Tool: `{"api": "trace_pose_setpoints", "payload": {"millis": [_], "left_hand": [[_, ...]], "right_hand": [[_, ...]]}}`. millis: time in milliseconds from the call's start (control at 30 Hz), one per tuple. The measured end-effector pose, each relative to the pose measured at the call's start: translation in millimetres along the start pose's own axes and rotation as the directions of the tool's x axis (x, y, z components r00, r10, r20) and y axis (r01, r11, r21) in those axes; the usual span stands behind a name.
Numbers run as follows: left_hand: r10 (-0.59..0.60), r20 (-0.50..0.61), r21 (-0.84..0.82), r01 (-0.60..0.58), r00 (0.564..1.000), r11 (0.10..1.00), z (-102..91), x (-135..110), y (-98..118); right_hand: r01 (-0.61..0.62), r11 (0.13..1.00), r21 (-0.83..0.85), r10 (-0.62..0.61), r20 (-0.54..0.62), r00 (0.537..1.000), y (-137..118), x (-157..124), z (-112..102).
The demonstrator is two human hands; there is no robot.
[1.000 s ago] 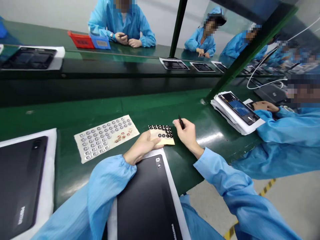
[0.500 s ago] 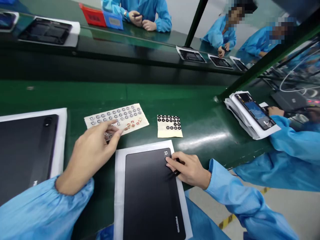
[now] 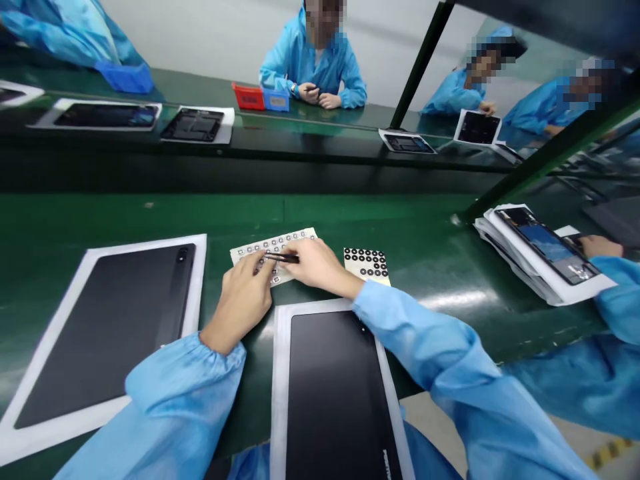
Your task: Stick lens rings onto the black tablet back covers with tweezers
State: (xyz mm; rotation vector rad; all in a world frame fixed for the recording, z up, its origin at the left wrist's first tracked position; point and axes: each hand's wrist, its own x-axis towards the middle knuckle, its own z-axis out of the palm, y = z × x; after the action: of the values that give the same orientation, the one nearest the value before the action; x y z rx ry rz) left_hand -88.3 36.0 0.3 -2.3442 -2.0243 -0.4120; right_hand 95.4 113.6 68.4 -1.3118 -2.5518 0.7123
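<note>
Closest in, a black back panel (image 3: 333, 387) is lying on a white sheet (image 3: 281, 373), the right sleeve (image 3: 425, 333) crossing above its upper corner. Off to the left, a second back panel (image 3: 115, 320) is resting on its own white backing (image 3: 197, 287). Beyond them, the left hand (image 3: 245, 297) is reaching onto the sticker sheet (image 3: 275, 243), its fingertips meeting near the tweezer tips; whether they are pinching anything, I cannot tell. The right hand (image 3: 317, 267) is gripping black tweezers (image 3: 285, 257) between thumb and fingers, angling them over that sheet, which is lying on the green table (image 3: 425, 267). Just right of the right hand, a card of black rings (image 3: 367, 263) is sitting flat. Farther right, an opened device (image 3: 547, 247) is topping a stack of white sheets (image 3: 520, 263), near a co-worker's hand (image 3: 603, 246). Across the bench, a red bin (image 3: 249, 97) and a blue bin (image 3: 275, 100) are standing side by side, beside a seated person (image 3: 315, 67) in blue.
</note>
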Motion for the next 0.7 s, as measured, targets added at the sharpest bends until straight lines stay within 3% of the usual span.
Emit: {"api": "trace_pose_setpoints", "payload": {"millis": [133,333,433,500,600,700], "left_hand": [[-0.014,0.009,-0.006,0.014,1.0,1.0,2.2,-2.3,-0.6],[-0.004,0.023,0.052,0.003,1.0,0.999,7.4,1.1,-2.6],[0.015,-0.006,0.017,-0.015,1.0,1.0,6.6,2.4,-4.8],[0.032,-0.067,-0.033,-0.034,0.997,0.999,2.1,1.0,-2.3],[0.003,-0.162,-0.122,-0.023,0.987,0.992,-10.2,-3.4,12.0],[0.024,-0.047,-0.298,-0.037,0.999,0.954,-20.6,-9.4,36.4]], "right_hand": [[-0.11,0.993,-0.045,0.11,0.002,0.994,-13.3,43.0,22.5],[-0.094,0.995,-0.016,0.094,0.012,0.995,-10.1,34.7,22.1],[0.002,0.999,0.05,0.004,-0.11,0.994,2.3,-3.6,9.9],[0.097,0.992,0.086,-0.072,-0.25,0.966,18.3,-45.3,-1.5],[0.127,0.988,0.092,-0.091,-0.322,0.942,50.0,-116.3,-13.5],[0.081,0.997,-0.007,-0.079,-0.316,0.946,74.7,-174.1,-4.6]]}}
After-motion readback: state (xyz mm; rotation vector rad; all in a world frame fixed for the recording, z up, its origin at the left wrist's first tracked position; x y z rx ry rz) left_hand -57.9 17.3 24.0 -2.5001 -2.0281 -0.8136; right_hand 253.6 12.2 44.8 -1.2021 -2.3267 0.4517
